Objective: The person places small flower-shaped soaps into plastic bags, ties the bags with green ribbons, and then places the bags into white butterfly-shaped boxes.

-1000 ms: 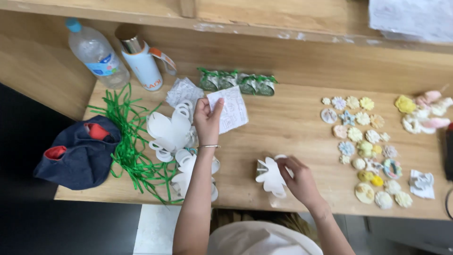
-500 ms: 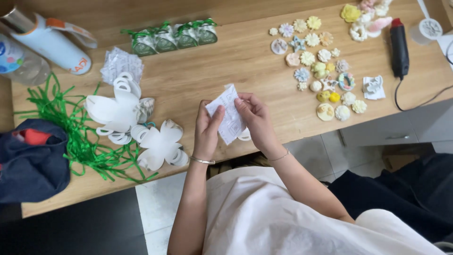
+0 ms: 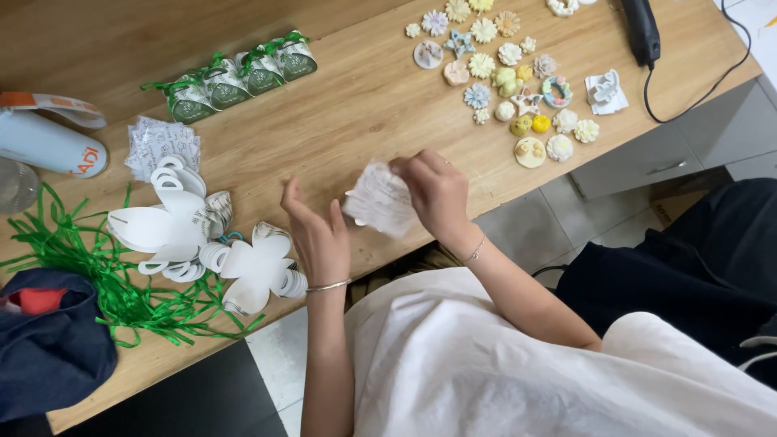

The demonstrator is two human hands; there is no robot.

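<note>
My right hand (image 3: 433, 190) grips a white printed paper sheet (image 3: 379, 201) over the front edge of the wooden table (image 3: 356, 97); the sheet is blurred. Just left of it, my left hand (image 3: 317, 233) hovers with fingers spread and nothing in it. Flat white flower-shaped paper cut-outs (image 3: 251, 267) lie to the left of that hand, with another pile (image 3: 158, 222) beyond them. I cannot tell whether the white cut-out from earlier is under the sheet.
Green ribbon strands (image 3: 97, 279) and a dark blue cloth bag (image 3: 48, 348) lie at the left. Small green-ribboned boxes (image 3: 235, 73), a white flask (image 3: 44, 142), several pastel clay flowers (image 3: 506, 77) and a black corded tool (image 3: 643, 28) sit farther back.
My left hand carried the paper sheet from the table's back to the front edge, both hands held it, and now the left hand has let go. The view swung left and down.
</note>
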